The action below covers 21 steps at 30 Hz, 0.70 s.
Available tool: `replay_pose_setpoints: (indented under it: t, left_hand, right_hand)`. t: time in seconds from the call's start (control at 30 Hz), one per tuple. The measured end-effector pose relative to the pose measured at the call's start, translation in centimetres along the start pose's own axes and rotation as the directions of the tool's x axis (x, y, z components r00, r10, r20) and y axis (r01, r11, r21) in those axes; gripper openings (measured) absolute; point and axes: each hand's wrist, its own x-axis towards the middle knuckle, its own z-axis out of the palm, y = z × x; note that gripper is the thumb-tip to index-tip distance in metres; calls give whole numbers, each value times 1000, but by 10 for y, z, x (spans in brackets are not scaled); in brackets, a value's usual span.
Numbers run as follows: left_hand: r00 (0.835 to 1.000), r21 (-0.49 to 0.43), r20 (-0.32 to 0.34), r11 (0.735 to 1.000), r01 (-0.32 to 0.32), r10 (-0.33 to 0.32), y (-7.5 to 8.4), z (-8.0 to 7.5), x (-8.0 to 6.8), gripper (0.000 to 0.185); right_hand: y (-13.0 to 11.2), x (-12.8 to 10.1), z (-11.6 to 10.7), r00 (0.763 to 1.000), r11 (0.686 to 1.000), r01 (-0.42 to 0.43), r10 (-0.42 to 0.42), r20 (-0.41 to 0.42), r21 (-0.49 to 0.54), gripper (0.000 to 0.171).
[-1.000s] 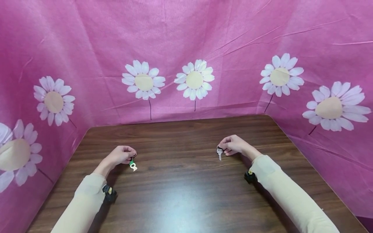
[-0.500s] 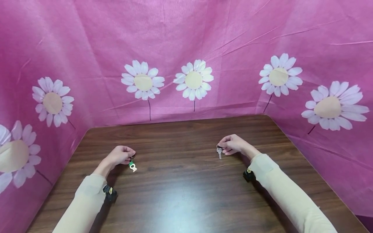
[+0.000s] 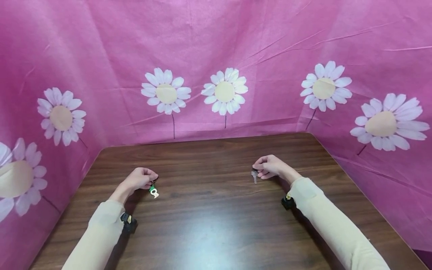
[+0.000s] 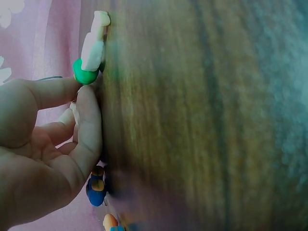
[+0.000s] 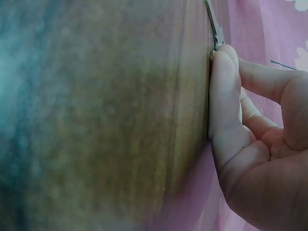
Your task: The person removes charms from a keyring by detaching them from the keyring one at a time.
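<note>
Your left hand (image 3: 137, 180) pinches a green-and-cream keychain charm (image 3: 153, 192) at its top; the charm rests on the wood table (image 3: 216, 217), left of centre. Your right hand (image 3: 270, 167) pinches a small silver key (image 3: 254, 175) by its head w/ curled fingers, tip touching the table, right of centre. Risk, imo: both grips are fingertip-only, so either piece could slip or swing. Hard to see: any ring betw. your left fingers, the key's teeth; wrist views are blurry. Pink daisy cloth (image 3: 216, 56) surrounds the table.
</note>
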Motion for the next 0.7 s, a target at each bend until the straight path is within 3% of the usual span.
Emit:
replay_pose_setpoints:
  t: [0.7]
  left_hand:
    - [1000, 22, -20, 1000, 14, -14, -3, 0, 2, 21]
  right_hand:
    - [-1, -1, 2, 1000, 1000, 9, -9, -18, 9, 22]
